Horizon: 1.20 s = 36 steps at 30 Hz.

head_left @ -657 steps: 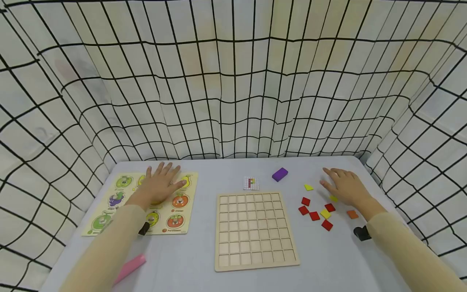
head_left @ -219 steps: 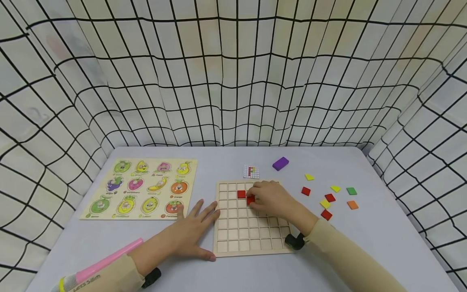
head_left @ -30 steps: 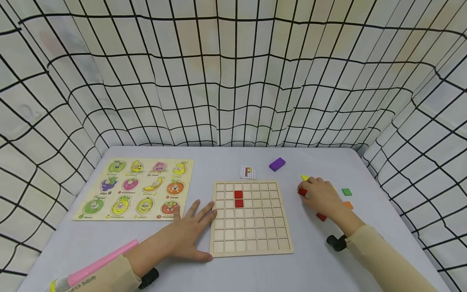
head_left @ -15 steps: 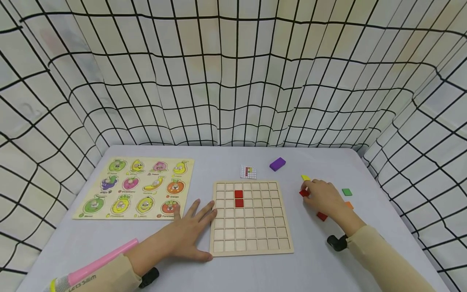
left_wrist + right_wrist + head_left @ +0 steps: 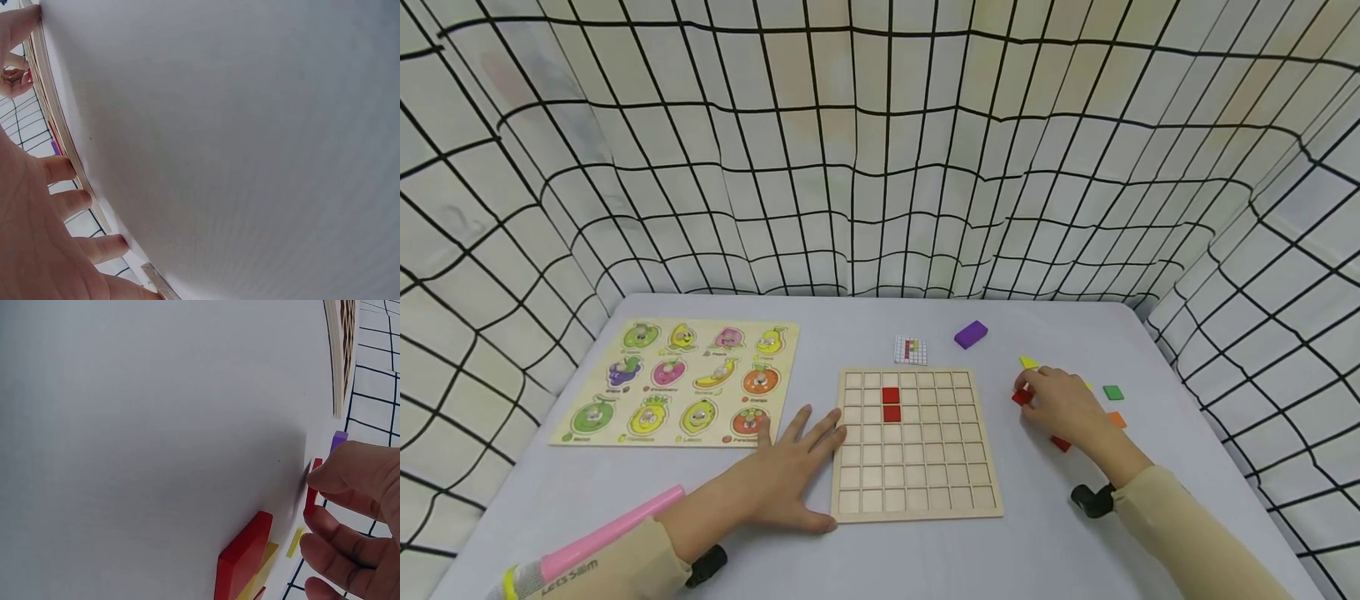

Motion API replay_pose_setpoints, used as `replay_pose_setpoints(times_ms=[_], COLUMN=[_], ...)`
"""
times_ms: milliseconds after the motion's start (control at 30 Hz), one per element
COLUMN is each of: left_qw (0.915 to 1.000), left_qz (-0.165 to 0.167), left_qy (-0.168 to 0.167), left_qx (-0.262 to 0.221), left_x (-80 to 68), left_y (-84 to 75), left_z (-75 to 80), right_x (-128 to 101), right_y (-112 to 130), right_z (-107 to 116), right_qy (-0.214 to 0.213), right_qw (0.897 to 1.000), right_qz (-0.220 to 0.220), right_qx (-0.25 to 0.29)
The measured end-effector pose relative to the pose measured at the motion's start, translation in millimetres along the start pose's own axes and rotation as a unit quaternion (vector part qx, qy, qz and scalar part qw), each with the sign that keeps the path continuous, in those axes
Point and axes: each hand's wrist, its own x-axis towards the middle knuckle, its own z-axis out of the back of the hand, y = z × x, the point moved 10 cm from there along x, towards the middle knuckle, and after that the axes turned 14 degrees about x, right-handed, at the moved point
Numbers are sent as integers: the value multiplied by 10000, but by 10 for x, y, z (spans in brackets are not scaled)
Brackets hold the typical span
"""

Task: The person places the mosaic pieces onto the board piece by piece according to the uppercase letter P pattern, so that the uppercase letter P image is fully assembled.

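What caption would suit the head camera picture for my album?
Right hand pinches a red tile beside the wooden grid board; left hand rests flat at the board's edge.

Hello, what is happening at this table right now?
A person is filling a wooden grid board with small coloured tiles. Two red tiles already sit in the board, one right below the other. The right hand pinches another red tile at the loose pile on the table, to the right of the board. The left hand lies flat, fingers against the board's left edge. A small pattern card and a purple block lie behind the board; a fruit puzzle lies to the left.
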Motion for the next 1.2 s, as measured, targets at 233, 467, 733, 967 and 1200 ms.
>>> replay_pose_setpoints(times_ms=[233, 467, 733, 967, 1200], left_qw=[10000, 10000, 10000, 10000, 10000], left_qz=[16, -10, 11, -5, -14], left_qy=[10, 8, 68, 27, 40], left_qx=[22, 18, -13, 26, 52], left_x=[0, 1, -7, -2, -4], left_y=[2, 0, -1, -1, -6], left_z=[7, 12, 4, 0, -3], right_x=[-3, -11, -31, -41, -39], right_y=[46, 124, 232, 334, 478], right_z=[-44, -35, -23, -17, -50], right_qy=[-10, -67, -93, -123, -133], right_qw=[9999, 9998, 9994, 9988, 9978], right_qz=[104, 181, 320, 475, 633], right_qx=[23, 31, 25, 27, 143])
